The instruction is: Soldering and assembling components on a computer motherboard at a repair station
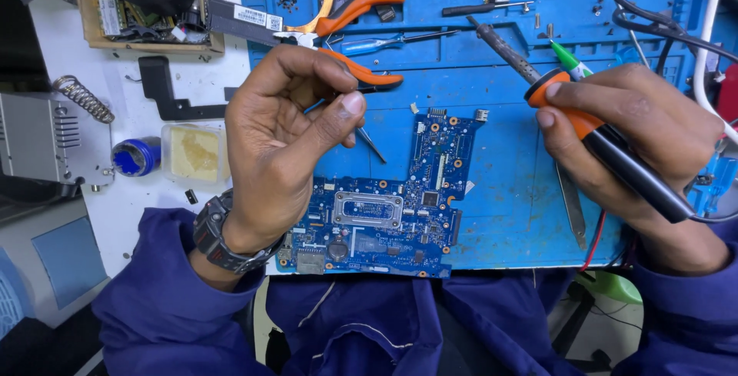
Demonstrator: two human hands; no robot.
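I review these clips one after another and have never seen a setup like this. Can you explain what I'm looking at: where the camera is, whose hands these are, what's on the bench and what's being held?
There is one picture, taken by a camera worn on a person's head, looking down at their own two hands; blue sleeves show at the bottom. No machine is involved.

The left hand, with a wristwatch, pinches a thin tool, probably tweezers, its tip pointing down towards the board. The right hand grips a soldering iron with an orange collar and black handle; its metal tip points up and left, away from the board.

Between the hands, on a blue work mat, lies a blue circuit board. Farther back lie orange-handled pliers and a small screwdriver. On the white bench to the left sit a yellowish sponge in a tray and a small blue tub.
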